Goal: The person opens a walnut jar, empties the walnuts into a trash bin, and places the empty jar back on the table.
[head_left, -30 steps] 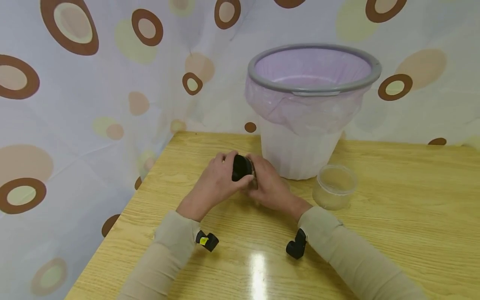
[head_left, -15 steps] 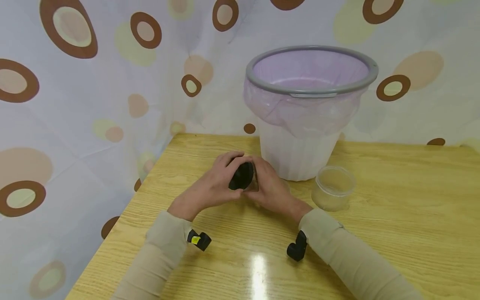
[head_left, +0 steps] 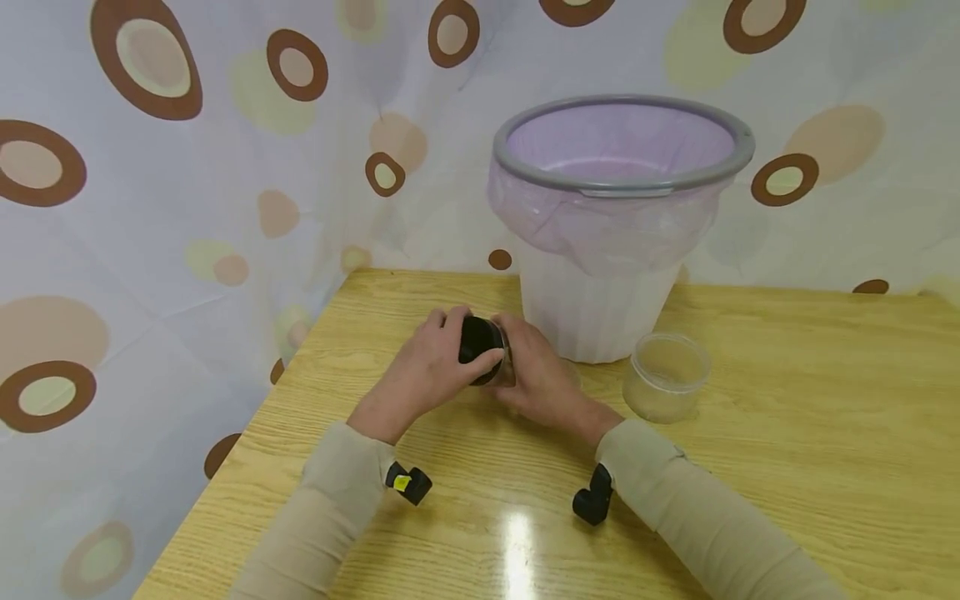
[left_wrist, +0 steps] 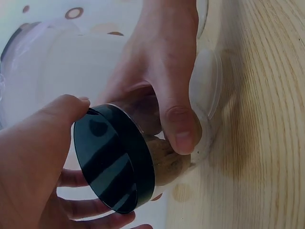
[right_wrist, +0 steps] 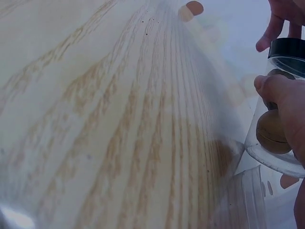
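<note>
A clear plastic jar [right_wrist: 259, 153] with a black lid [left_wrist: 107, 157] is tipped on its side between the two hands, lid towards the left. Brown round things that look like walnuts [right_wrist: 272, 133] show through its wall. My left hand [head_left: 420, 367] grips the lid, thumb at the near rim and fingers round the far side. With its thumb across the jar's wall, my right hand [head_left: 543, 375] holds the body and hides part of it. In the head view the jar is mostly covered by the hands, close over the wooden table [head_left: 465, 500].
A white bin [head_left: 600, 292] with a pink liner and grey rim stands just behind the hands. To the right of the right hand is a clear round tub [head_left: 667, 383]. Another clear plastic piece [left_wrist: 207, 86] lies behind the right hand. A patterned curtain [head_left: 187, 250] borders the table.
The left hand has shifted its hold on the black lid, turning from palm-down to lower and back again. The right hand stays round the jar, almost in the same place.
</note>
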### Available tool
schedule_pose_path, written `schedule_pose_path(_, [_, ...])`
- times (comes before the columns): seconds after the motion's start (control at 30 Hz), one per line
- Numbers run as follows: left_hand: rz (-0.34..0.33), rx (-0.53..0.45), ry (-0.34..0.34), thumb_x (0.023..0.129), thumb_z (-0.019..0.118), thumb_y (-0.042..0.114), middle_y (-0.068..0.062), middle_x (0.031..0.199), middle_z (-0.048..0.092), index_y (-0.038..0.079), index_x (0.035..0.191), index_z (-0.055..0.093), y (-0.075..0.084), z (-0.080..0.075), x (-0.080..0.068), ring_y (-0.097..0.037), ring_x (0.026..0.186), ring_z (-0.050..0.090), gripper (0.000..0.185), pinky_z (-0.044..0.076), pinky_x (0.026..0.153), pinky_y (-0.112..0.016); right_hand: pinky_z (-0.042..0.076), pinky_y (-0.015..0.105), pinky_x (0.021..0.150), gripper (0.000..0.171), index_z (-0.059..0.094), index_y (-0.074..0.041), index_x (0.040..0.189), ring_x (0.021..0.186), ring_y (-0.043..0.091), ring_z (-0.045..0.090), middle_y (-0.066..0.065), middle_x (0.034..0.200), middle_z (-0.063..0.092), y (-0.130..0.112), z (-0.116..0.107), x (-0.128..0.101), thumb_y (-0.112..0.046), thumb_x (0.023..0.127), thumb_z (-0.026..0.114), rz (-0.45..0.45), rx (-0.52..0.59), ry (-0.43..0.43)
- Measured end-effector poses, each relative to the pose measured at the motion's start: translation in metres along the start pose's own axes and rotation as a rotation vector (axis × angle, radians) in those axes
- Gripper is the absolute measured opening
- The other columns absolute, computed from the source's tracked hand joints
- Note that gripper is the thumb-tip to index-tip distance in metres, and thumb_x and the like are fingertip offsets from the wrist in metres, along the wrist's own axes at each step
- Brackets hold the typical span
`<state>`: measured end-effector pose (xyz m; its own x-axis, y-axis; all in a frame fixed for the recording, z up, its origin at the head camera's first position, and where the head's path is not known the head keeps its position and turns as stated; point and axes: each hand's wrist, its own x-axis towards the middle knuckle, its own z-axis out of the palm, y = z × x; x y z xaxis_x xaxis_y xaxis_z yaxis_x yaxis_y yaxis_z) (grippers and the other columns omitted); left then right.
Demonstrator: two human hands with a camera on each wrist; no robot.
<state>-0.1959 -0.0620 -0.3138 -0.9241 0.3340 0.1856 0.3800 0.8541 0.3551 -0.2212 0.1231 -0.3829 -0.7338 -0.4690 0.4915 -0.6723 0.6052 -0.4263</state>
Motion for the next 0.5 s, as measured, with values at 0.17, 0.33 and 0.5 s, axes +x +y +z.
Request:
schedule_pose_path(0.17, [0.053,-0.057,-0.033,0.093,0.060,0.056,-0.023,0.138,0.045,0.005,0.147,0.035,-0.0025,0.0033,0.0022,-0.036,0.123,0.048,0.078,0.048,0.101,-0.047,0.043,0.042,0.105,0.079,0.036,-0.005,0.142,0.120,0.025,0.050,0.010,0.134,0.049,0.0008,0.0022,-0.0032,-0.025,0.081,0.082,0.002,0.020,0.008])
schedule_pose_path(0.33, [0.315,-0.076,-0.012,0.086,0.076,0.040,-0.018,0.150,0.036,0.008,0.151,0.034,-0.0077,0.0045,0.0027,-0.037,0.137,0.035,0.084,0.042,0.109,-0.049,0.039,0.046,0.110,0.084,0.029,0.000,0.148,0.129,0.032,0.047,0.017,0.142,0.046,0.0016,0.0022,-0.0069,-0.026,0.085,0.078,-0.017,0.011,0.021])
schedule_pose_path(0.5, [0.404,-0.017,0.040,0.080,0.082,0.025,-0.014,0.142,0.042,0.010,0.144,0.043,-0.0100,0.0049,0.0036,-0.036,0.129,0.042,0.076,0.048,0.102,-0.045,0.036,0.045,0.113,0.088,0.028,-0.002,0.151,0.134,0.030,0.045,0.015,0.147,0.044,0.0028,0.0009,-0.0048,-0.027,0.083,0.079,-0.040,0.007,0.036])
